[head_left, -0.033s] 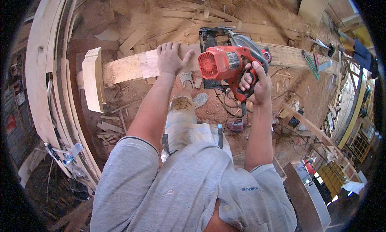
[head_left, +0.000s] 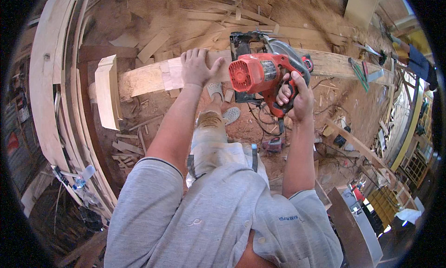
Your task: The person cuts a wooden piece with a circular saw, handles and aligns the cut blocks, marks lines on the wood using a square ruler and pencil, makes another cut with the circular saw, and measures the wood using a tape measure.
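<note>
My left hand (head_left: 197, 67) lies open on a long pale board (head_left: 141, 80) that runs crosswise above my feet, thumb pointing right. Gripped in my right hand (head_left: 295, 92) is a red and black circular saw (head_left: 253, 72), with its base over the board right of my left hand and a black cord hanging beneath it. A short shaped wooden piece (head_left: 106, 92) lies across the board's left end. Green and red hand tools (head_left: 360, 73) rest on the board's right part.
Long planks (head_left: 49, 96) are stacked at the left, with a plastic bottle (head_left: 80, 182) beside them. Wood offcuts (head_left: 151, 45) and sawdust cover the ground. A red tool (head_left: 272, 145) lies among cords below the saw. Another person in dark blue (head_left: 418, 63) is partly visible at the far right.
</note>
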The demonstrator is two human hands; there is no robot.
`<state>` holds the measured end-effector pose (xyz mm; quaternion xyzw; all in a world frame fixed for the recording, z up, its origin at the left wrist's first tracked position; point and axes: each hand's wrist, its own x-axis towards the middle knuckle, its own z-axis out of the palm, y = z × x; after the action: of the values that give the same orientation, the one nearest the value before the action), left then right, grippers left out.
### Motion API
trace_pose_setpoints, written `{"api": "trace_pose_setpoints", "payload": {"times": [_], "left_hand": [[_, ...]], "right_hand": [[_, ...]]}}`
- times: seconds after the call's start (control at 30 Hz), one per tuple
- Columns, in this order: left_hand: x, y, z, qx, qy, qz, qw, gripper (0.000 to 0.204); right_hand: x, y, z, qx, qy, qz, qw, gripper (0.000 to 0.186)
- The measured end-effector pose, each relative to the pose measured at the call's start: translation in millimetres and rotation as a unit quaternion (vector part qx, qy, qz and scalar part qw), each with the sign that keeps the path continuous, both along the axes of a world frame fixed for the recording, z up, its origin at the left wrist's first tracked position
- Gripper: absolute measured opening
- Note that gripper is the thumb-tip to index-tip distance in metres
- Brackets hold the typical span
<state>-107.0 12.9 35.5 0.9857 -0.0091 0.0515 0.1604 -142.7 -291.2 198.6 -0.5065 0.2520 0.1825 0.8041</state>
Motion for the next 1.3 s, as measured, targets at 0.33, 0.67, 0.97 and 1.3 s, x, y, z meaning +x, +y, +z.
{"api": "trace_pose_setpoints", "payload": {"times": [0.33, 0.67, 0.97, 1.3], "left_hand": [[8, -3, -2, -0.006, 0.009, 0.004, 1.0, 0.068], [12, -2, -1, -0.016, 0.02, 0.003, 1.0, 0.068], [12, -3, 5, -0.031, 0.011, -0.003, 0.999, 0.066], [18, -8, -3, -0.025, -0.003, -0.005, 1.0, 0.063]], "right_hand": [[-16, -11, -12, 0.045, 0.017, -0.018, 0.999, 0.03], [-33, -22, -16, 0.043, 0.005, 0.015, 0.999, 0.032], [-68, -20, -6, 0.026, 0.005, 0.006, 1.0, 0.03], [-107, -37, 3, 0.028, 0.038, -0.035, 0.998, 0.031]]}}
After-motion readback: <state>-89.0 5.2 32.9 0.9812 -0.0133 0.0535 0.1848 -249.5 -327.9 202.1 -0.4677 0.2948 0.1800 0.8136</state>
